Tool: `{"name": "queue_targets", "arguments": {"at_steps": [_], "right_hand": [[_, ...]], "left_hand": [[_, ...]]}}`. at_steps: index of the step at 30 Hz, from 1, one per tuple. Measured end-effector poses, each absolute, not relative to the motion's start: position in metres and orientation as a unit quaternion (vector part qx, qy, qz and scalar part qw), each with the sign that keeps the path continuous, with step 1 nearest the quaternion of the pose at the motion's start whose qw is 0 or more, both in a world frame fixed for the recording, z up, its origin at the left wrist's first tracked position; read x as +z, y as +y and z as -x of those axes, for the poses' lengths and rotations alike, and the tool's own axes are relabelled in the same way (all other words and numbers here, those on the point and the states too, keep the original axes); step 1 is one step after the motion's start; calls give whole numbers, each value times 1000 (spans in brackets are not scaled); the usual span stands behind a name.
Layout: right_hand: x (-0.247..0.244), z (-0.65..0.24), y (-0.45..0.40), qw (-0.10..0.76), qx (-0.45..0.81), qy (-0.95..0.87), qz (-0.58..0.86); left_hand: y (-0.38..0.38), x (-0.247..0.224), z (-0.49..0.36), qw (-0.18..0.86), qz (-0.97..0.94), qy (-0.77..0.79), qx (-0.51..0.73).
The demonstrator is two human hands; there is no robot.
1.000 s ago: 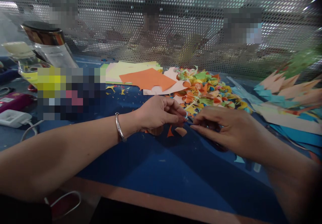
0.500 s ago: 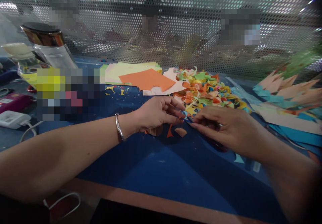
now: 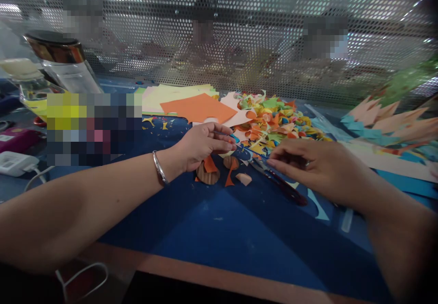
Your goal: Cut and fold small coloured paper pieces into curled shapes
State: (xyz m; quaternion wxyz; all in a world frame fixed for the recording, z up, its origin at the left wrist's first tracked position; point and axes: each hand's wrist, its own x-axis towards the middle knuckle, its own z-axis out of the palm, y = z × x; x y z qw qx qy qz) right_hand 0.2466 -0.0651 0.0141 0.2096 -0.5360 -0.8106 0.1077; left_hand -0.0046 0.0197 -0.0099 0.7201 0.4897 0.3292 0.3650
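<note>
My left hand (image 3: 212, 144) is closed in a pinch on a small blue paper piece (image 3: 234, 138), most of it hidden by the fingertips. A thin blue strip (image 3: 252, 151) runs from near that piece to the fingertips of my right hand (image 3: 303, 160), which are pinched at its other end. Under the right hand lies a pair of scissors (image 3: 285, 186) with dark red handles, partly covered. Just below the left hand are two wood-grained round pieces (image 3: 208, 176), orange paper scraps (image 3: 230, 176) and a pale peach scrap (image 3: 244, 178).
Behind the hands is a heap of colourful paper cut-offs (image 3: 273, 117). Left of it lie an orange sheet (image 3: 198, 107) and stacked pale sheets (image 3: 150, 99). Folded peach-and-blue paper (image 3: 386, 117) stands at right. Bottles (image 3: 73, 74) and a white charger (image 3: 18, 162) are at left.
My hands have moved apart: the left went up and left with the blue piece, the right slightly right. The blue strip between them, the scissors and the round pieces now show more.
</note>
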Motion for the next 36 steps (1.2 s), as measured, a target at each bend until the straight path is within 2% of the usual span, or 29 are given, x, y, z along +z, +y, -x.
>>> {"name": "queue_targets", "arguments": {"at_steps": [7,12,19,28,36], "right_hand": [[2,-266,-55,101,40,-806,583],[7,-264,-53,37,46,-763,644],[10,-258,-57,111,26,-785,609],[9,-242,-59,200,99,-805,550],[16,-227,-65,230,98,-814,525]], "left_hand": [[13,-2,3,713,-475,368,362],[12,-4,2,734,-471,347,344],[7,-4,2,724,-496,350,328],[1,-6,1,719,-524,333,312],[-5,1,0,683,-559,364,296]]}}
